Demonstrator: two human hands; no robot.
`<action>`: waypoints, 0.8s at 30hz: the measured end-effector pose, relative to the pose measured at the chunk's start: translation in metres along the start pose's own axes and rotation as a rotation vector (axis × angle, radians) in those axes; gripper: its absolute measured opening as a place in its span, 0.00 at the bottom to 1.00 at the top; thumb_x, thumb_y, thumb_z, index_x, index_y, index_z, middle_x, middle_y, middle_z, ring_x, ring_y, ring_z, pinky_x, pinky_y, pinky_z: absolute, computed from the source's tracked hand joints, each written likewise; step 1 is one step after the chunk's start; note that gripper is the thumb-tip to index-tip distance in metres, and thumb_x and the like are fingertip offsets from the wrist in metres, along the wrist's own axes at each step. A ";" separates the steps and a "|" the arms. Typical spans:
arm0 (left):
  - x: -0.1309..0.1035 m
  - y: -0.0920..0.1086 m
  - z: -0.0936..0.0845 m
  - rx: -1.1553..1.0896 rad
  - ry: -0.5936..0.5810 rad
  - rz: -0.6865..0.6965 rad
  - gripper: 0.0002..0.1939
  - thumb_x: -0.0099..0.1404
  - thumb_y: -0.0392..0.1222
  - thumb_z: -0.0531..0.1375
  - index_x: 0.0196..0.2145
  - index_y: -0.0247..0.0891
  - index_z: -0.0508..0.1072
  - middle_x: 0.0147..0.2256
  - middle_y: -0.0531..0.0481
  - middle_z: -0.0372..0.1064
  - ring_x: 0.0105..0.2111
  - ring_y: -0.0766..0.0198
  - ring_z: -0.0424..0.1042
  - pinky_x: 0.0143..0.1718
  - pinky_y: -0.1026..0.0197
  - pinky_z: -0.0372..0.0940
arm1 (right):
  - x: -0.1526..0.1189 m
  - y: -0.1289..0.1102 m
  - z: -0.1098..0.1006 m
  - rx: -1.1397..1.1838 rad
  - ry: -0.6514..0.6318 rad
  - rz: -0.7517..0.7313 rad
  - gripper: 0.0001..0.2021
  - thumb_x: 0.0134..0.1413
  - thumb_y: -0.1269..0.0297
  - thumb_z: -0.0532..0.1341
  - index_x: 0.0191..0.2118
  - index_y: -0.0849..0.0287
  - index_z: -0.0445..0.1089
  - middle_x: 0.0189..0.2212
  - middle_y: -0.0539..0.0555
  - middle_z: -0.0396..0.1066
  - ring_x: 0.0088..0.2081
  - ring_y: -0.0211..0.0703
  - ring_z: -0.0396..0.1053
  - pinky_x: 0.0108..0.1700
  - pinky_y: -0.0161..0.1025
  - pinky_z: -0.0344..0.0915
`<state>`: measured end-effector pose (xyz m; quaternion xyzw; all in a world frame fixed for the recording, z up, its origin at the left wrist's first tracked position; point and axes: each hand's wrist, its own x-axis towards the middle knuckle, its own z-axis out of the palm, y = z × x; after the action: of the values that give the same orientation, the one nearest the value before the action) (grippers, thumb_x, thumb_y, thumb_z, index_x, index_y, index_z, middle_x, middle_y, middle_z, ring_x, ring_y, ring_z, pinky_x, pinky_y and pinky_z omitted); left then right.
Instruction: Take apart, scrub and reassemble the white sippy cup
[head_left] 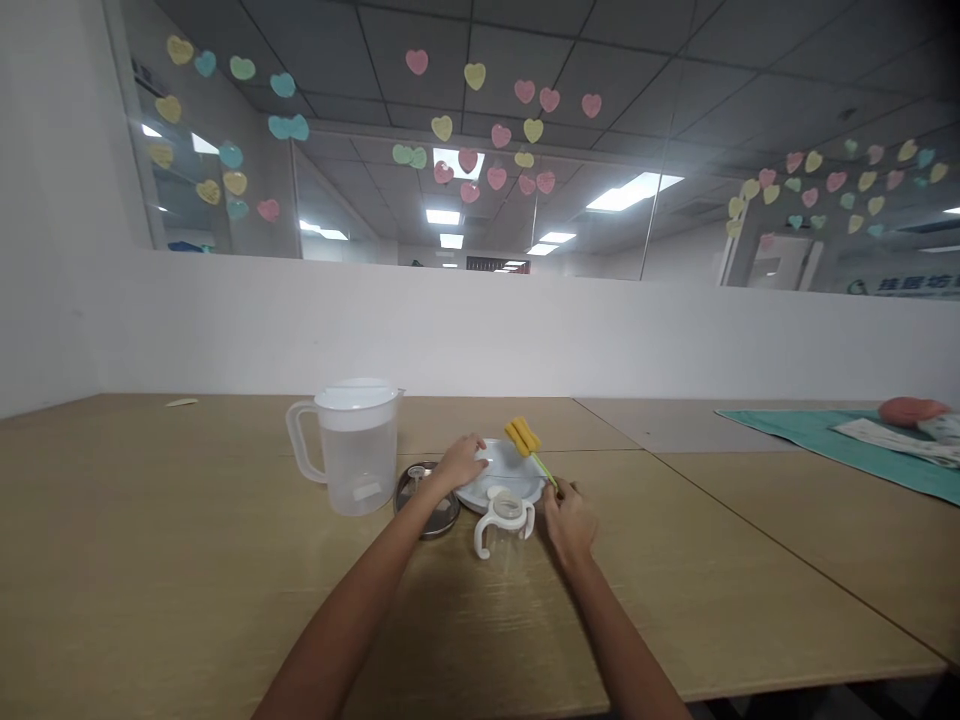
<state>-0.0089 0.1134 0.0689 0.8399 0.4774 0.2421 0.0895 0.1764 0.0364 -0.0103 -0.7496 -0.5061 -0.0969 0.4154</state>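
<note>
My right hand (571,520) is closed around the thin green handle of a bottle brush with a yellow sponge head (523,437). The sponge end rises above a shallow white basin (472,497). Over the basin's left rim lies my left hand (461,463), its fingers apart and nothing visible in them; whether it presses on the rim I cannot tell. Just in front of the basin stands a clear baby bottle (508,530) with a white two-handled collar. A round metal tray (450,520), partly behind my left forearm, bears a small pale bottle part (416,474).
A translucent lidded pitcher (360,455) stands left of the tray. A thin pale piece (181,402) lies at the far left. On the right, a green cloth (787,425) carries a reddish item (911,411) and white cloths. A white wall (480,330) borders the table's back.
</note>
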 end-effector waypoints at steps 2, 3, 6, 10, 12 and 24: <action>0.001 0.006 -0.010 -0.067 0.072 0.010 0.15 0.62 0.39 0.55 0.47 0.35 0.66 0.49 0.44 0.67 0.49 0.61 0.66 0.50 0.60 0.60 | -0.001 -0.001 -0.001 0.033 0.035 -0.016 0.16 0.57 0.62 0.50 0.42 0.57 0.74 0.34 0.54 0.70 0.30 0.37 0.64 0.29 0.35 0.48; 0.002 0.010 -0.015 -0.134 0.115 0.024 0.15 0.64 0.40 0.53 0.48 0.35 0.65 0.49 0.44 0.67 0.49 0.62 0.66 0.50 0.61 0.61 | -0.002 -0.001 -0.001 0.050 0.053 -0.030 0.16 0.57 0.62 0.50 0.42 0.57 0.74 0.33 0.53 0.70 0.29 0.36 0.64 0.29 0.34 0.48; 0.002 0.019 -0.028 -0.395 0.220 0.094 0.16 0.66 0.43 0.50 0.47 0.34 0.68 0.48 0.45 0.69 0.47 0.63 0.68 0.50 0.61 0.62 | -0.005 -0.002 -0.002 0.097 0.124 -0.106 0.15 0.56 0.62 0.51 0.39 0.57 0.75 0.29 0.52 0.69 0.28 0.35 0.63 0.29 0.33 0.48; 0.002 0.027 -0.032 -0.575 0.222 0.126 0.16 0.65 0.45 0.52 0.45 0.33 0.71 0.46 0.45 0.72 0.46 0.62 0.69 0.50 0.60 0.62 | -0.006 -0.001 -0.001 0.121 0.269 -0.224 0.15 0.55 0.63 0.51 0.36 0.58 0.75 0.24 0.51 0.68 0.28 0.36 0.62 0.28 0.33 0.49; 0.001 0.030 -0.030 -0.664 0.211 0.100 0.18 0.64 0.44 0.55 0.47 0.31 0.70 0.46 0.42 0.71 0.46 0.61 0.69 0.49 0.60 0.63 | -0.007 0.001 -0.001 0.114 0.317 -0.284 0.15 0.55 0.63 0.52 0.36 0.58 0.76 0.23 0.51 0.67 0.28 0.37 0.63 0.29 0.33 0.50; -0.015 0.033 -0.050 -0.067 0.057 0.114 0.21 0.64 0.53 0.51 0.39 0.33 0.74 0.36 0.44 0.73 0.39 0.58 0.71 0.43 0.60 0.64 | -0.011 -0.001 0.001 0.125 0.319 -0.365 0.13 0.51 0.65 0.53 0.36 0.59 0.74 0.27 0.54 0.72 0.31 0.40 0.65 0.34 0.33 0.55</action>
<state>-0.0154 0.0790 0.1200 0.8552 0.4226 0.2863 0.0900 0.1700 0.0299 -0.0159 -0.5938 -0.5661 -0.2557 0.5114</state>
